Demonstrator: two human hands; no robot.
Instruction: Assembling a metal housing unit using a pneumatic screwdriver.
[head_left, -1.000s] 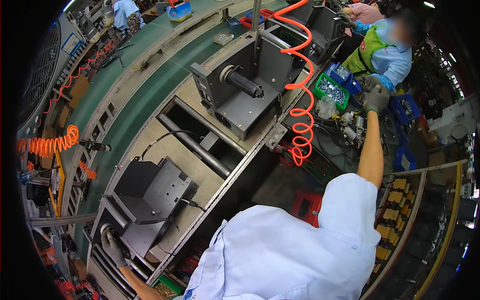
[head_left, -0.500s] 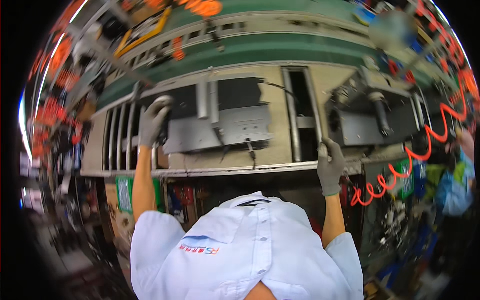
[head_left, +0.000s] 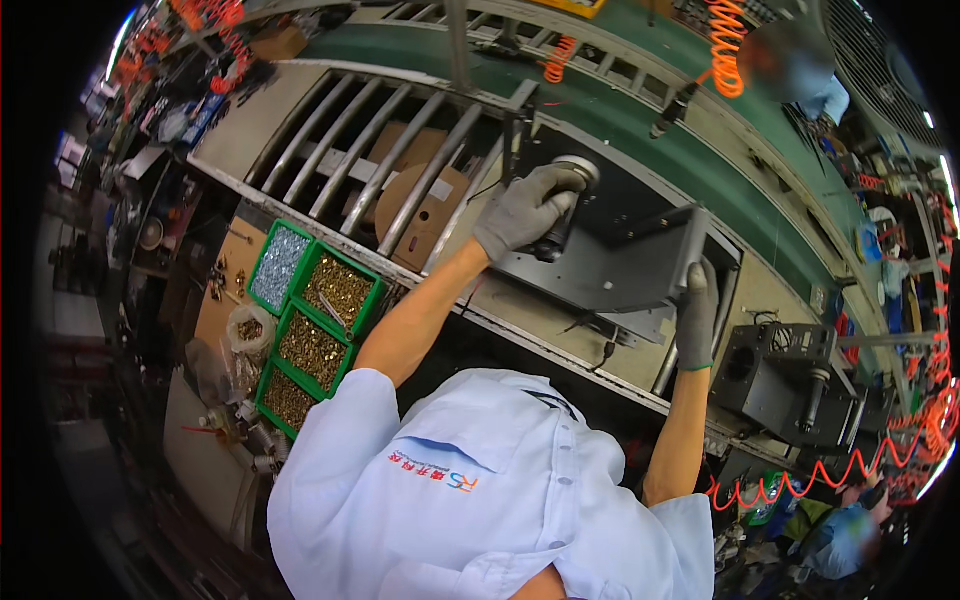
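A dark grey open metal casing (head_left: 590, 265) lies on the workbench in front of me, with its hollow side showing. My left hand (head_left: 527, 210), in a grey glove, is closed round a black cylinder with a silver round cap (head_left: 577, 170) at the casing's left end. I cannot tell whether the cylinder is fixed to the casing. My right hand (head_left: 697, 315), also gloved, grips the casing's right end plate (head_left: 688, 250), thumb up along its edge. A short black cable (head_left: 606, 352) hangs out under the casing's near side.
Metal rollers (head_left: 345, 165) with cardboard below them lie to the left. Green bins (head_left: 325, 345) of small fasteners stand at the near left. A similar casing (head_left: 780, 375) sits to the right, near a red coiled hose (head_left: 800, 485). A green conveyor belt (head_left: 650, 120) runs behind.
The view has swung left, bringing the bins into sight. My right hand has gone from a roller frame's rail to the casing's end plate. The casing has turned, showing its hollow side.
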